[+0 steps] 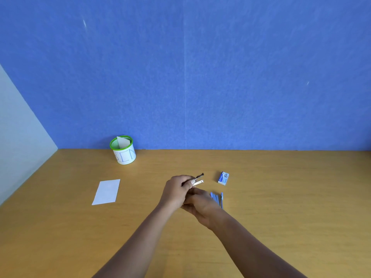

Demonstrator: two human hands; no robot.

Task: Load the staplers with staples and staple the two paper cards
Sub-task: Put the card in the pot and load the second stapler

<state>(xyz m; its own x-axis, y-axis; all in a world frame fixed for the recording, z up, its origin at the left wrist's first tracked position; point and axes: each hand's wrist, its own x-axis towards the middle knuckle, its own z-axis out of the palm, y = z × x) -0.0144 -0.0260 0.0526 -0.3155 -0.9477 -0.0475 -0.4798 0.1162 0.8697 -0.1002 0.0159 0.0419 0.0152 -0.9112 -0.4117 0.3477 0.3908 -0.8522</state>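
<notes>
My left hand (177, 190) grips a small stapler (198, 179) above the table, its dark top and metal channel spread apart and pointing right. Just below it, my right hand (201, 204) is closed under the left one; what it holds I cannot tell. Blue stapler pieces (217, 199) stick out from behind the right hand on the table. A small blue staple box (223, 178) lies to the right of the stapler tip. One white paper card (106, 191) lies flat at the left.
A green-rimmed mesh cup (123, 150) with a white label and a folded paper inside stands at the back left by the blue wall. The wooden table (281, 197) runs to a pale side wall at the left.
</notes>
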